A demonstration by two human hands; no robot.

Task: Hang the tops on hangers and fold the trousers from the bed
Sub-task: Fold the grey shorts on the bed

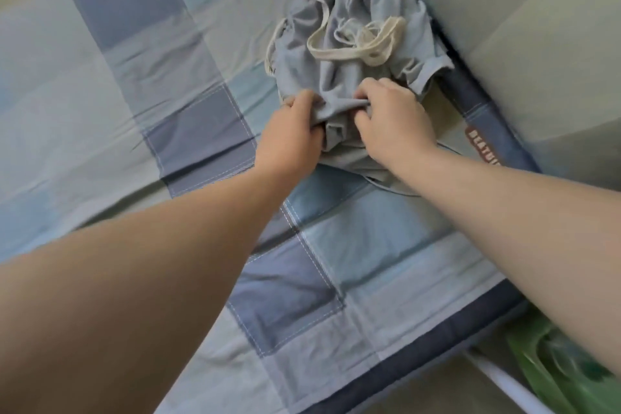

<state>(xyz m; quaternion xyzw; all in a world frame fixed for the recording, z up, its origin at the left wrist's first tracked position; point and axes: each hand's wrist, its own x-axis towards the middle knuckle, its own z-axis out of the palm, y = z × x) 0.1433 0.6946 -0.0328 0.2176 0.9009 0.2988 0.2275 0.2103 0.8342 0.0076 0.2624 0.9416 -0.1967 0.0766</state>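
A crumpled pale blue-grey garment (pixel 339 54) with cream drawstring cords lies in a heap on the bed (pixel 100 94), close to its right edge. My left hand (pixel 292 138) pinches a fold at the near left side of the heap. My right hand (pixel 393 118) grips the fabric at the near right side. Both hands are closed on the cloth, a few centimetres apart. Whether it is a top or trousers cannot be told from the bunched shape. No hanger is in view.
The bed carries a patchwork cover in blue, navy and pale green squares with a dark border (pixel 484 131). A pale wall (pixel 537 27) runs along the right side. A green object (pixel 564 370) lies on the floor at the lower right corner.
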